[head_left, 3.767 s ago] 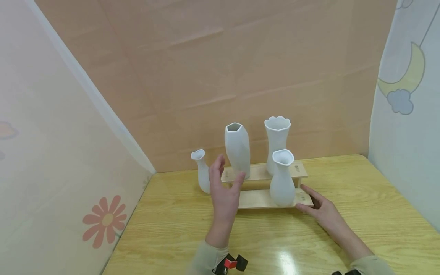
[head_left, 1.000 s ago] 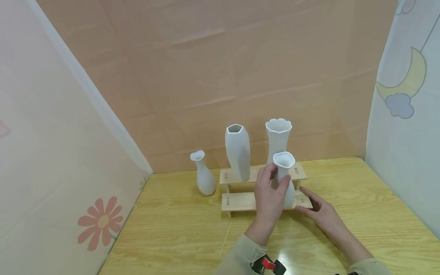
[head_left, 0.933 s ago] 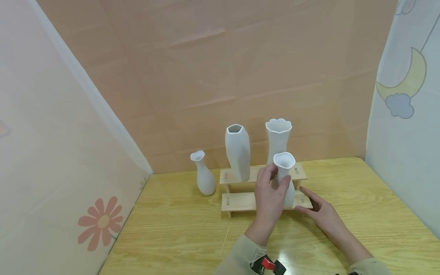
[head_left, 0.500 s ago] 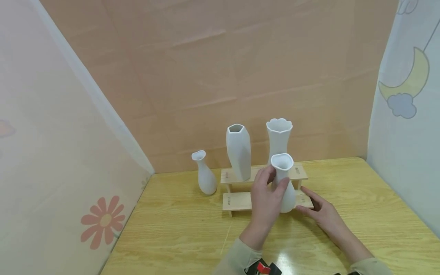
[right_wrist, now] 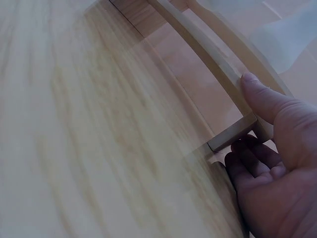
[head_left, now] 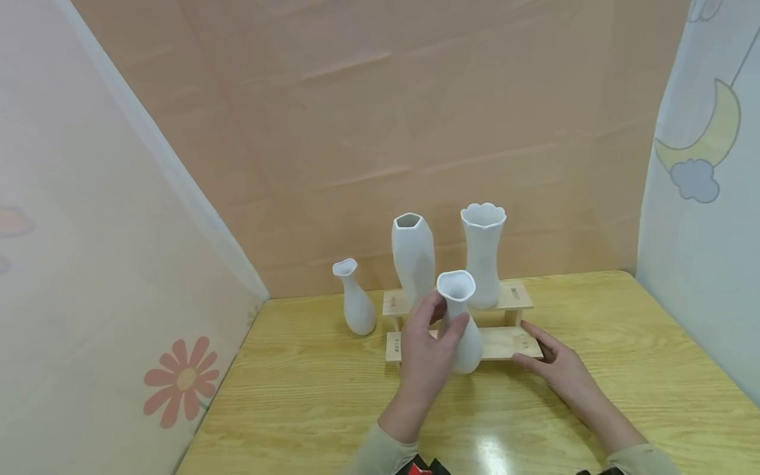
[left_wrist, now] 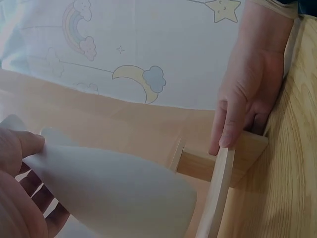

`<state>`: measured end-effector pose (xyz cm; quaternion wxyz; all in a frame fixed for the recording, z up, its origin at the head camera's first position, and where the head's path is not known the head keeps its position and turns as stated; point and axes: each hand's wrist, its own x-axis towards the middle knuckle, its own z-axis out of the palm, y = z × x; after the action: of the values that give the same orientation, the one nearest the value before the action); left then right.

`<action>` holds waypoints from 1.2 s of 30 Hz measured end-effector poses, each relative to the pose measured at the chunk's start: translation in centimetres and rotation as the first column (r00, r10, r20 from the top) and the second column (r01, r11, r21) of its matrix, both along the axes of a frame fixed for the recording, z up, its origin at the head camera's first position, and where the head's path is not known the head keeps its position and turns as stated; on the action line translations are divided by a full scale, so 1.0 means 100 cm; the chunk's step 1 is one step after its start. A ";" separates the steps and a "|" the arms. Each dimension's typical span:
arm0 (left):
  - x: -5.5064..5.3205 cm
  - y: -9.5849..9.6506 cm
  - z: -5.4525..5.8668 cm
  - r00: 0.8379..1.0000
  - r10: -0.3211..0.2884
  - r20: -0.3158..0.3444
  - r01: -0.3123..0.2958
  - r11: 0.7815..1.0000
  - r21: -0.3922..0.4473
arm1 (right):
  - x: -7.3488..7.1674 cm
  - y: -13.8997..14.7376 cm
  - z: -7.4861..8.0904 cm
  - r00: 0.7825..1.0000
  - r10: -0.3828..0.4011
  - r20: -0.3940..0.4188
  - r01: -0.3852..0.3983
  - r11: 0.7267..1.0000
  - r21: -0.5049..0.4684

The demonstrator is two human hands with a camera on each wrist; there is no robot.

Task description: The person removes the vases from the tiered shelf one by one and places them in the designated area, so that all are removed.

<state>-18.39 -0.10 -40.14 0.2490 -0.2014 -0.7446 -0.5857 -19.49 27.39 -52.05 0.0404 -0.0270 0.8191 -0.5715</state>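
Note:
My left hand [head_left: 424,359] grips a white vase [head_left: 467,346] with a wavy rim round its narrow neck. The vase is nearly upright, and its base hangs past the front edge of the lower shelf in the head view. In the left wrist view the vase's rounded body [left_wrist: 124,188] lies beside the shelf edge. My right hand [head_left: 564,373] holds the right end of a two-tier wooden stand [head_left: 505,342], thumb on the front edge, as the right wrist view also shows. A faceted vase [head_left: 412,257] and a scallop-rimmed vase [head_left: 483,264] stand on the upper tier.
A small slim vase [head_left: 358,307] stands on the wooden table [head_left: 297,382], left of the stand. An orange-brown cloth [head_left: 415,119] hangs behind, and pale printed sheets [head_left: 89,231] flank the table on both sides.
My left hand has come from the left, taken hold of the wavy-rimmed vase, and shifted it off its place at the shelf's right, leftward and toward me. My right hand stays put.

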 end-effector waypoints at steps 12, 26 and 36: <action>0.011 -0.063 0.002 0.996 0.041 0.080 -0.039 0.999 -0.020 | -0.003 0.001 0.001 1.000 0.005 0.006 -0.005 1.000 0.006; 0.009 -0.135 -0.005 0.973 0.223 0.055 -0.220 0.974 -0.064 | -0.003 0.002 0.004 1.000 0.011 0.001 -0.011 1.000 0.026; -0.004 -0.167 -0.016 0.942 0.333 0.039 -0.331 0.942 -0.050 | -0.001 0.002 0.001 1.000 0.009 0.000 -0.009 1.000 0.020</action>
<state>-18.83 -16.80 -41.74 0.3223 -0.0645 -0.7858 -0.5239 -19.63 27.55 -51.97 0.0432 -0.0303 0.8246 -0.5632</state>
